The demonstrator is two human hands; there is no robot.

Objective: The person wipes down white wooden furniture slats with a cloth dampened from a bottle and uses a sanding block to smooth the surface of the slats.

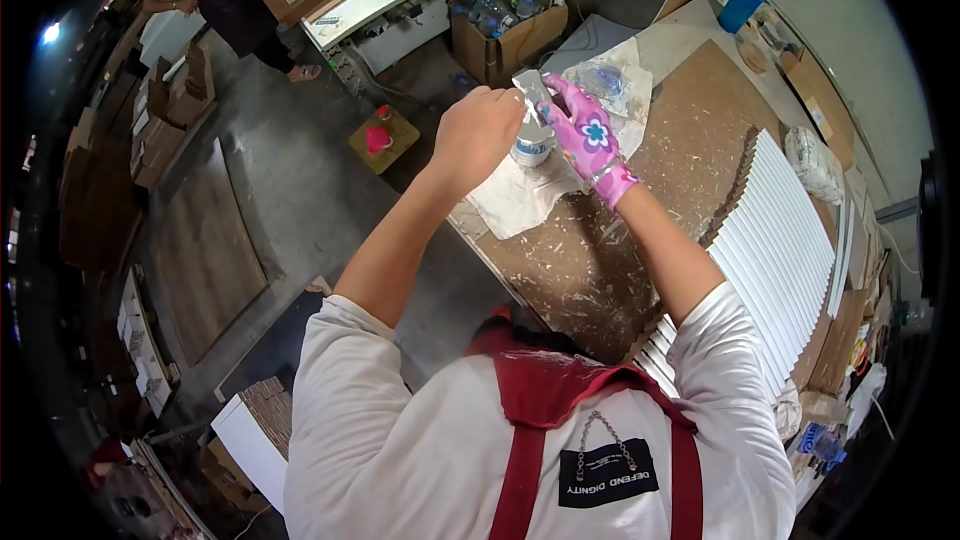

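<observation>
My bare left hand [480,136] is closed, with its fingertips at a flat grey metal-looking blade [532,92] smeared with white. What lies inside its fist is hidden. My right hand [590,135] wears a pink glove with a flower pattern and grips the blade from the other side. Just below both hands stands a white tub [531,152] with blue print, partly covered by them. It rests on a whitish cloth [510,202] spread over the corner of the brown workbench [570,265], which is spotted with white flecks.
White ridged strips [775,255] are stacked on the bench at right. A blue cup [742,2] stands at the far right. Beyond the bench, a cardboard box [505,45] holds plastic bottles. A small stool [384,140] with a pink item is on the floor. Another person [235,0] stands far left.
</observation>
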